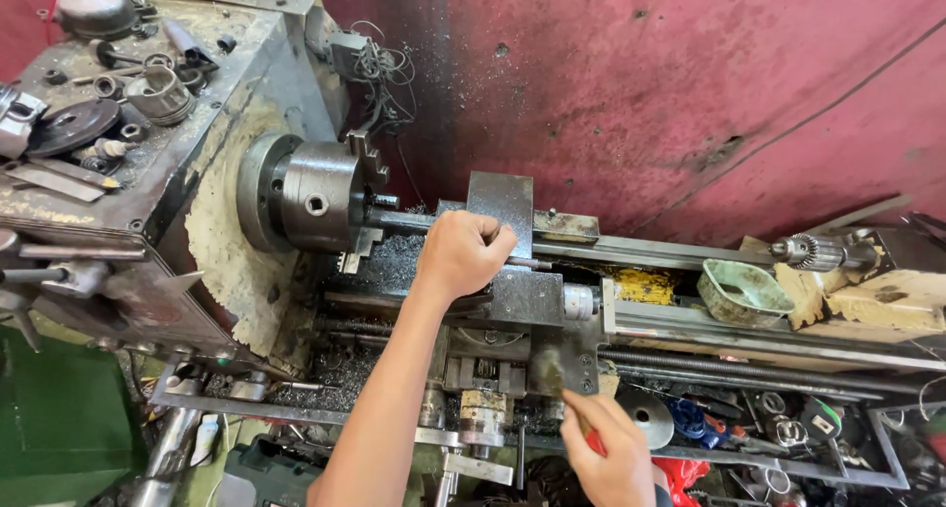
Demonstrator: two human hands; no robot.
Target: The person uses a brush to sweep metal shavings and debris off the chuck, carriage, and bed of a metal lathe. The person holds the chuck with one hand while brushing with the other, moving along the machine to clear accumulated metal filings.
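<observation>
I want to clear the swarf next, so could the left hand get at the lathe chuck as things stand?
Probably yes. The left hand rests closed on the tool post area just right of the chuck, and nothing stands between them except the short workpiece held in the chuck.

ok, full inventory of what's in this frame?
lathe chuck: 1, grey steel, left of centre, shaft clamped in it
tool post: 1, grey block, on the carriage behind the left hand
metal shavings: many, dark, on the bed under the chuck
bowl: 1, greenish, on the bed at right
drill chuck: 1, silver, far right
loose parts: several, grey, on the headstock top
wall: 1, red, behind
left hand: fisted at the tool post
right hand: holding a red-handled tool, bottom centre
</observation>
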